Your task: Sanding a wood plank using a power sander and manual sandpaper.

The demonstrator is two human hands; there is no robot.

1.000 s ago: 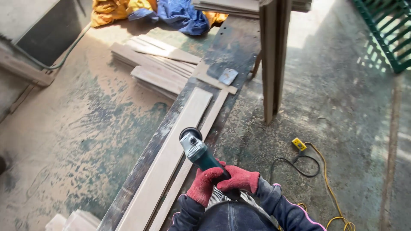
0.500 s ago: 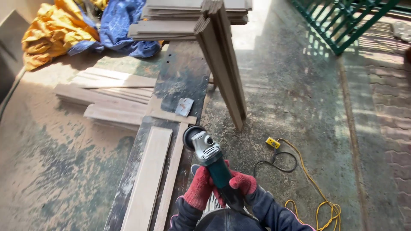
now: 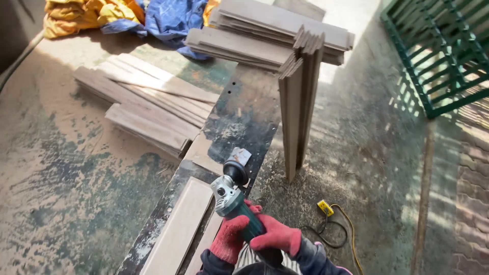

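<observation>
Left hand (image 3: 230, 238) & right hand (image 3: 275, 239): red knit gloves, cuffs slightly darker. Sleeves dark navy w/ thin pink piping.
Angle grinder (image 3: 233, 194): teal-green body, silver-grey gear head, black disc guard.
Workbench (image 3: 239, 117): dark green-black top, worn, pale dust blotches, heavier along left edge.
Board (image 3: 178, 229) on bench: light tan, plain grain.
Sandpaper scrap (image 3: 239, 155) at bench centre: grey-white.
Standing boards (image 3: 298, 102) at right edge: grey-brown.
Plank stack (image 3: 147, 109) left of bench: pale beige to brown.
Floor (image 3: 66, 168): mottled green under tan sawdust.
Cloths, far end: yellow cloth (image 3: 86, 12), blue cloth (image 3: 173, 18).
Cord (image 3: 349, 229): yellow, w/ yellow plug block (image 3: 325, 207); second lead black.
Railing (image 3: 443, 51): green.
</observation>
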